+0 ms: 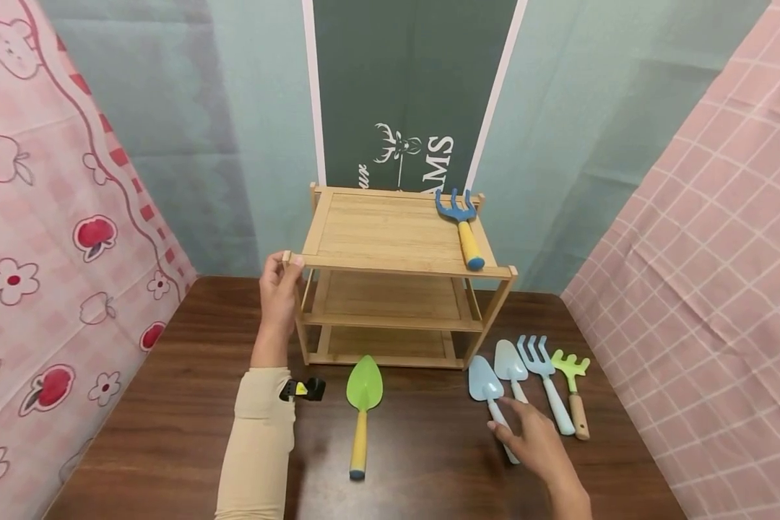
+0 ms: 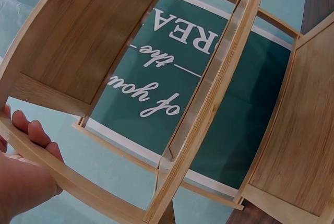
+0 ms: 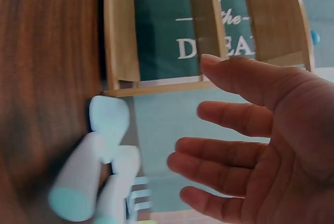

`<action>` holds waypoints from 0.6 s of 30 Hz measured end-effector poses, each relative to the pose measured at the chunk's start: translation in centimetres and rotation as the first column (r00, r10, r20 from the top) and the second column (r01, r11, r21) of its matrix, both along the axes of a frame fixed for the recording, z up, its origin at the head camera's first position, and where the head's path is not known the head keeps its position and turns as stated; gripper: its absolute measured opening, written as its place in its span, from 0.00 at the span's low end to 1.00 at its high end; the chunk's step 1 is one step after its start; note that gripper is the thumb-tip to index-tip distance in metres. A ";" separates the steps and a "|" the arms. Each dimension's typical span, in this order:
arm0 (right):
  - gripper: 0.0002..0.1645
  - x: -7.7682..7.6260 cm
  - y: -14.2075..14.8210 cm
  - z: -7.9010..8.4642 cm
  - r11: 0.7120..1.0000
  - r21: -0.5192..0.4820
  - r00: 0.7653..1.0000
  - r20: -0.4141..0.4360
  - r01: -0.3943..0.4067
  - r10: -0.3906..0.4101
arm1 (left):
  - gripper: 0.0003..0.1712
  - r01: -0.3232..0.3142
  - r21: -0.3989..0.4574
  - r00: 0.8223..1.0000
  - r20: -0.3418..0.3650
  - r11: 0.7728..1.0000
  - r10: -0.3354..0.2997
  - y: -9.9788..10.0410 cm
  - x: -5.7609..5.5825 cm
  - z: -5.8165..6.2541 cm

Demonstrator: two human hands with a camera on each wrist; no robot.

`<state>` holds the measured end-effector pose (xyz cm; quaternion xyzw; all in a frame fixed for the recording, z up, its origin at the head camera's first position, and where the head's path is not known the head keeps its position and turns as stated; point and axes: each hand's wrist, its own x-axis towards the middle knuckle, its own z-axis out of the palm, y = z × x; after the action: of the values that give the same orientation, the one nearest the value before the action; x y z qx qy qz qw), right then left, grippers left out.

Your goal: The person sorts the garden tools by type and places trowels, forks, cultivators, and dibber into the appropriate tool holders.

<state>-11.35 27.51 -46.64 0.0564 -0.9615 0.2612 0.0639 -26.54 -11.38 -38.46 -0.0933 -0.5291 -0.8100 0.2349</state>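
My left hand [image 1: 278,296] holds the front left corner post of a three-tier wooden rack [image 1: 390,227]; the left wrist view shows its fingers [image 2: 36,132] curled round the frame. Over a light blue trowel [image 1: 484,378] hovers my right hand [image 1: 536,439], fingers spread and nothing in them. The right wrist view shows it apart from that trowel's handle [image 3: 78,182]. Right of this trowel lie a paler trowel [image 1: 510,360], a light blue hand fork [image 1: 546,366] and a green rake [image 1: 570,367] with a wooden handle.
A blue hand fork [image 1: 470,245] with a yellow handle rests on the rack's top tier, at the right. In front of the rack lies a green trowel [image 1: 365,386], yellow-handled, on the brown table [image 1: 188,404]. Patterned cloths [image 1: 695,274] hang around the table.
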 end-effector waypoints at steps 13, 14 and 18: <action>0.40 0.1 1.0 -4.4 0.990 -0.090 0.992 -0.053 0.106 -0.111 | 0.03 -0.032 -0.020 0.999 0.003 0.999 0.032 -0.2 -0.2 -0.1; 0.41 0.2 1.1 -4.6 0.988 -0.096 0.990 -0.057 0.122 -0.128 | 0.03 -0.031 -0.018 1.000 0.003 0.999 0.031 -0.1 -0.2 -0.1; 0.46 0.8 1.4 -5.1 0.977 -0.112 0.981 -0.038 0.184 -0.189 | 0.03 -0.030 -0.013 1.000 0.003 0.999 0.030 -0.2 -0.2 -0.2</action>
<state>-10.58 28.88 -51.75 -0.0312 -0.9453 0.3041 0.1143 -26.76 -11.56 -38.64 -0.0857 -0.5362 -0.8030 0.2458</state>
